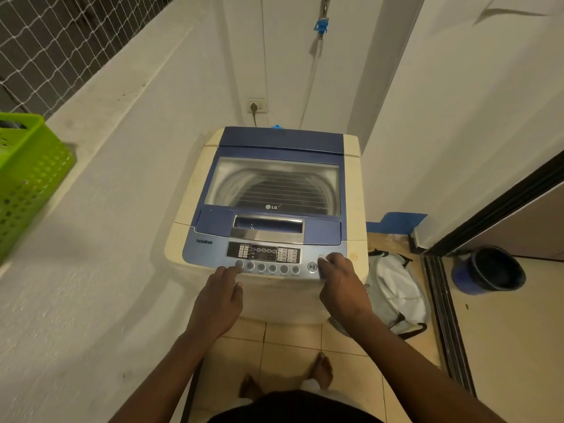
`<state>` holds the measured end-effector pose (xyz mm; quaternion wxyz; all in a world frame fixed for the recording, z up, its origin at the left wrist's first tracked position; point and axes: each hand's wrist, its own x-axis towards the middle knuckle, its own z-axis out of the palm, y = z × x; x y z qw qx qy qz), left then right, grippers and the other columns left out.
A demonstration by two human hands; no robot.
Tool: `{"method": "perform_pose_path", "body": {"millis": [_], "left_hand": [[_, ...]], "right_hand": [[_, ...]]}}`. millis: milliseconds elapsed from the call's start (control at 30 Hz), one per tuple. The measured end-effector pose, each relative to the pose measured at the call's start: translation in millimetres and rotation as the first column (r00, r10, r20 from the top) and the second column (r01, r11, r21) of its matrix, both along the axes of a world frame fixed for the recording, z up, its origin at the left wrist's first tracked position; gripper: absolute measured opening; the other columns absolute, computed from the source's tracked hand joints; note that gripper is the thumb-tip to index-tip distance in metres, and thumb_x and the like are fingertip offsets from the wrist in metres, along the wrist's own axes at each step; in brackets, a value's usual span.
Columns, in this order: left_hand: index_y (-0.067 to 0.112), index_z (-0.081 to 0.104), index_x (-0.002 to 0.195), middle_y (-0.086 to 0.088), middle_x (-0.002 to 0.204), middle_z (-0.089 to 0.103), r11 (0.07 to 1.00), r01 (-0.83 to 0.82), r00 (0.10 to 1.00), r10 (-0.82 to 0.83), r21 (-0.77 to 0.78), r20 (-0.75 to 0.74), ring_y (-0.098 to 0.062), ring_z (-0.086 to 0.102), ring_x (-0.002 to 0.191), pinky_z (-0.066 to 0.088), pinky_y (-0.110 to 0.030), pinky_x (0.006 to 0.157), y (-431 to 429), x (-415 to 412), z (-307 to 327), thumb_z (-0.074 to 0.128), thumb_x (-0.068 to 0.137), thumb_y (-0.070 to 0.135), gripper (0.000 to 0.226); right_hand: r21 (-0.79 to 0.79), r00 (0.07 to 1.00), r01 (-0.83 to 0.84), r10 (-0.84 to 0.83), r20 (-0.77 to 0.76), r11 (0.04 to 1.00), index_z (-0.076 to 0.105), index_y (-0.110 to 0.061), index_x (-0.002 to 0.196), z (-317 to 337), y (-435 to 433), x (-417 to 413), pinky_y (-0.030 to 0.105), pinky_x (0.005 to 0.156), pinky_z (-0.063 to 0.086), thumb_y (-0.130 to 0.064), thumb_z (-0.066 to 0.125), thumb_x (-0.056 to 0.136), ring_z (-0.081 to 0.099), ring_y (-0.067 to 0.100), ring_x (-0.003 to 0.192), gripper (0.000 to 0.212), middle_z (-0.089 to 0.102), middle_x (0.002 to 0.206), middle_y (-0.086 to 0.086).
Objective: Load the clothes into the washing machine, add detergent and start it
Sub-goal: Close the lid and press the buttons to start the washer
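Scene: A person stands barefoot on a tiled floor before a top-loading washing machine [354,184] that fills a narrow white-walled corner.
Machine: Its blue lid [274,141] lies shut, and the steel drum shows through the lid's window [274,184]. Whether clothes are inside cannot be told, as the bottom of the drum is dark.
Left hand: The left hand [218,303] reaches for the control panel [207,254] with the index finger stretched to the leftmost button [239,264] and the other fingers loosely folded.
Right hand: The right hand [341,285] sits at the panel's right end, fingers curled together and holding nothing, with one fingertip at a round button [321,257] just beside the start/pause key [312,266].
Stage: With the lid down and both hands on the controls, this looks like the programme-setting or starting step. No detergent is in view.
Handling: The machine is heavy and will likely stay put under a push. The buttons are small and set close together, so one fingertip and a light, square press should do. The lid is stiff but carries a pane that may be fragile, and the place to lift it is the recessed handle [268,228] at its front edge.
Surroundings: A green basket [27,178] stands on the ledge to the left, well apart from the machine. A white bag [396,288] lies on the floor just beside its right flank, and a blue bucket [488,270] sits beyond a sliding-door track. A plug sits in the wall socket [257,105] behind.
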<state>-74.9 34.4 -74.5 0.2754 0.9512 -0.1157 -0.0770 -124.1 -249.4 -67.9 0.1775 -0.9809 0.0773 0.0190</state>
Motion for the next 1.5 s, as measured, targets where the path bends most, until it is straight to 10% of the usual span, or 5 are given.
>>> {"method": "perform_pose_path", "body": {"millis": [533,1500], "left_hand": [[0.029,0.042,0.149,-0.001,0.123,0.059,0.994,0.07,0.998,-0.069,0.085,-0.01,-0.018,0.061,0.109,0.062,-0.04,0.089,-0.1,0.8,-4.4,0.057,0.1,0.025,0.052],[0.035,0.031,0.158,-0.004,0.126,0.054,0.977,0.115,0.99,-0.098,0.179,-0.102,-0.022,0.057,0.115,0.06,-0.042,0.089,-8.0,6.9,-14.0,0.05,0.102,0.028,0.06]], "right_hand": [[0.072,0.999,-0.029,0.031,-0.02,0.997,0.058,-0.011,0.132,11.0,-2.3,-4.4,0.04,0.092,0.056,-0.003,0.054,0.085,0.055,0.028,0.118,0.047,0.055,0.13,0.008],[0.236,0.999,-0.003,-0.006,0.037,0.972,0.061,-0.018,0.131,14.6,26.1,-41.8,0.035,0.095,0.055,-0.01,0.059,0.088,0.059,0.022,0.116,0.044,0.06,0.128,0.002]]}}
